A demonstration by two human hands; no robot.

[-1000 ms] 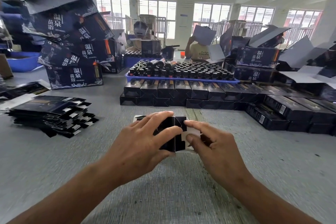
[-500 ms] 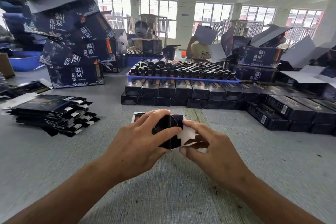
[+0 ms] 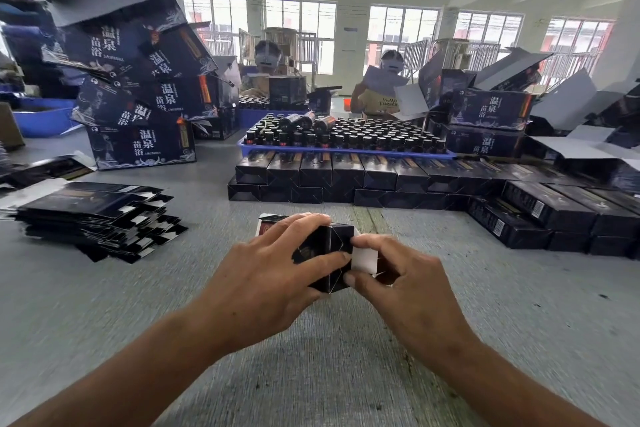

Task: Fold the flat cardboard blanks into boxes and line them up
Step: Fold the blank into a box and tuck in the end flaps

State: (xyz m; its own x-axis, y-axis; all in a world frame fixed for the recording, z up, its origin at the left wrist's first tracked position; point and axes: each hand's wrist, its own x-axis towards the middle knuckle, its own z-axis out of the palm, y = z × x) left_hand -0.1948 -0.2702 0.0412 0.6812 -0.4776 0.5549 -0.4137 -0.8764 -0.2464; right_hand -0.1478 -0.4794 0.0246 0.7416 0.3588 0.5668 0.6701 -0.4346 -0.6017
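Box (image 3: pixel 332 255) — one, black, half-formed — sits on the grey table (image 3: pixel 104 305) straight ahead, held between both hands. The left hand (image 3: pixel 273 282) wraps over its top and near side, fingers curled across the lid and thumb along the front face, gripping it. The right hand (image 3: pixel 405 282) pinches the white end flap (image 3: pixel 363 258) at the box's right end between thumb and forefinger, the other fingers curled below.

One stack of flat blanks (image 3: pixel 97 215) lies on the table to the left, well apart from the hands; too many to count. Beyond the box, finished boxes (image 3: pixel 332 175) stand lined up in two tiers — about seven ends show in the upper tier. More lie in a row (image 3: pixel 554 215) at the right. Above the tiers one blue tray (image 3: pixel 346 149) holds many dark bottles (image 3: pixel 346 135), three lying on top. Large cartons (image 3: pixel 138 97) pile up at the back left. Two people (image 3: pixel 388 87) stand behind.
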